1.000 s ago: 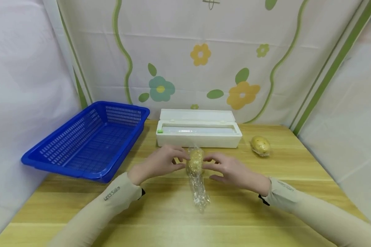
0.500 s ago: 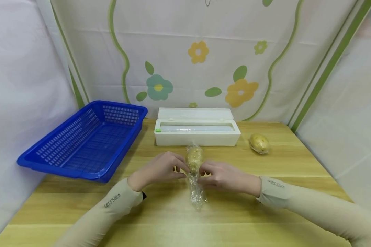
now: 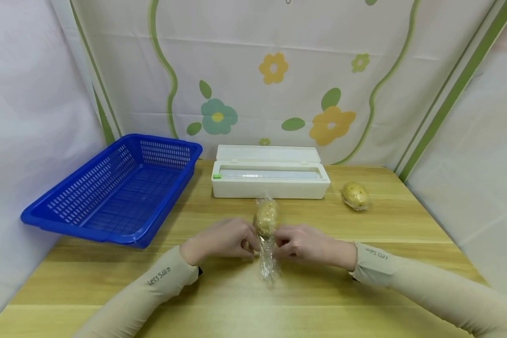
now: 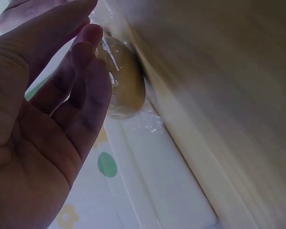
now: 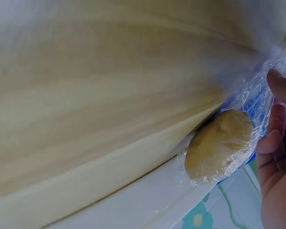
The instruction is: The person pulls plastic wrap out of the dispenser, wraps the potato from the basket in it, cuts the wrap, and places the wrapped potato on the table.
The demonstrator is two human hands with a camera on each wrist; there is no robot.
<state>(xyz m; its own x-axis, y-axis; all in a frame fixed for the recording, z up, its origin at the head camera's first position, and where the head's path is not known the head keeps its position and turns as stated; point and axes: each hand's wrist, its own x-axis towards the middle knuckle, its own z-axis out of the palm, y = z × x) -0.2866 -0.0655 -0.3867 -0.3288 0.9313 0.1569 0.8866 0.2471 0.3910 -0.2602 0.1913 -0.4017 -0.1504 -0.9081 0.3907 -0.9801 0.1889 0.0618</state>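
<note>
A potato (image 3: 267, 217) wrapped in clear plastic wrap lies on the table, with a loose tail of plastic wrap (image 3: 268, 263) stretching from its near end. My left hand (image 3: 230, 239), fingers curled, pinches the left edge of that tail just below the potato. From the other side my right hand (image 3: 306, 244) pinches the wrap at the same height, thumb and fingers bent. In the right wrist view the crinkled film (image 5: 257, 102) runs alongside my thumb and fingertips. The left wrist view shows my curled fingers beside the potato (image 4: 126, 78); the exact pinch is partly hidden.
Behind the potato stands a white wrap dispenser box (image 3: 270, 188) with its lid raised and a film roll inside. A second wrapped potato (image 3: 355, 195) lies to the right. At left is a blue plastic basket (image 3: 97, 234) on the wooden table (image 3: 253, 314).
Both hands have moved from the sides of the potato down toward me, to the tail of wrap. Their fingers have curled in on the film, and the tail looks narrower.
</note>
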